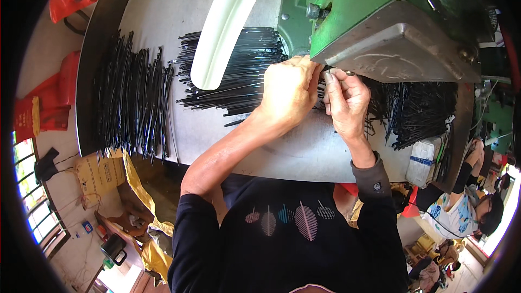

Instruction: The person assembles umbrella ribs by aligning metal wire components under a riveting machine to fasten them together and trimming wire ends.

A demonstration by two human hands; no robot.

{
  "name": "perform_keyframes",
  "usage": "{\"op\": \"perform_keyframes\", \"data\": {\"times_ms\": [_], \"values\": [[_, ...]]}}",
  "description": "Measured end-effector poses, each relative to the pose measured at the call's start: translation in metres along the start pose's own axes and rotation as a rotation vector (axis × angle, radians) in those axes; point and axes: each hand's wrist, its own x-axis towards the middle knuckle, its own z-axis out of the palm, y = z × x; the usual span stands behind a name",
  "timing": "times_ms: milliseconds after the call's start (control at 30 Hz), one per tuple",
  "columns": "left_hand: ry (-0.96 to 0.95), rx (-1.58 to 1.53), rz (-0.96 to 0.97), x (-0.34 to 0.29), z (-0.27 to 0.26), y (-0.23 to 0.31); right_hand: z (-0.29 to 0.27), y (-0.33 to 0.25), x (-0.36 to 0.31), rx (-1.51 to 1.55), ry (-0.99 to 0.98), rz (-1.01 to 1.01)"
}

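My left hand and my right hand meet under the front lip of a green metal machine on a grey worktable. Both hands pinch a thin black metal rod at the machine's mouth. The rod is mostly hidden by my fingers. A loose pile of black rods lies just left of my left hand. Another heap of black rods lies right of my right hand.
A long row of black rods lies at the table's left end. A curved white plastic piece leans over the middle pile. A white box sits at the right edge. Another person sits lower right. Red bags lie left.
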Motion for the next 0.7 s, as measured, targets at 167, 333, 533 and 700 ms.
{"op": "perform_keyframes", "data": {"times_ms": [167, 333, 533, 700], "values": [[0.030, -0.025, 0.014, -0.002, 0.002, -0.002, 0.004, 0.001, 0.000, -0.021, 0.021, -0.063], [0.052, 0.016, 0.064, -0.004, 0.006, -0.007, 0.004, 0.004, 0.001, -0.036, 0.012, -0.077], [-0.060, 0.506, 0.414, -0.004, -0.014, -0.004, -0.013, -0.021, 0.012, 0.116, -0.190, 0.261], [-0.150, 0.421, 0.235, -0.010, -0.009, 0.005, -0.003, -0.023, 0.006, 0.291, -0.107, 0.345]]}}
